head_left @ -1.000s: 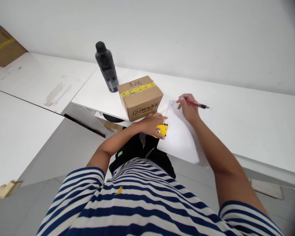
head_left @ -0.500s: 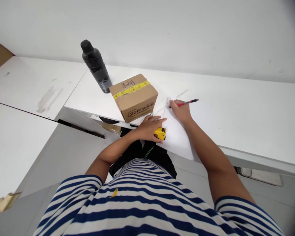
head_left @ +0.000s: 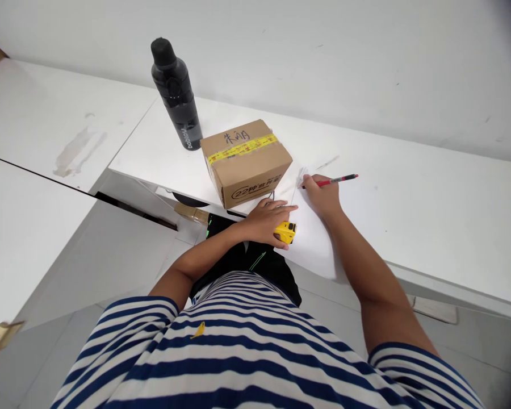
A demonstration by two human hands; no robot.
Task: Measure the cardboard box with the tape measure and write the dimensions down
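Has brought the pen (head_left: pixel 344 178) down to the paper (head_left: pixel 313 238) with the right hand (head_left: pixel 323 196), near the top left corner. A second ago, held the pen more loosely, with some fingers lifted; now has thumb and fingers closed on it, with the dark end turned toward the page. Seems, from this, to have moved on from getting a grip to using the pen, though too small to tell for sure if touching the paper. Keeps the left hand (head_left: pixel 267 220) low by the table (head_left: pixel 430 216) edge, much like before, closed on the yellow tape measure (head_left: pixel 286 232) at the left side of the paper, with one finger poking out over the page. As for feel and shape: thin, flat, smooth paper, hard to pick out from the white, smooth table. Slim, straight, red and black pen. Chubby tape measure with round corners, likely hard plastic. Can see just behind the left hand a brown box (head_left: pixel 253 166) of stiff card, with flat sides, sharp corners and a shiny yellow strip (head_left: pixel 242 149) over the top. Can also see, at the back left of the box, a tall, round, dark bottle (head_left: pixel 176 94), smooth and standing up.
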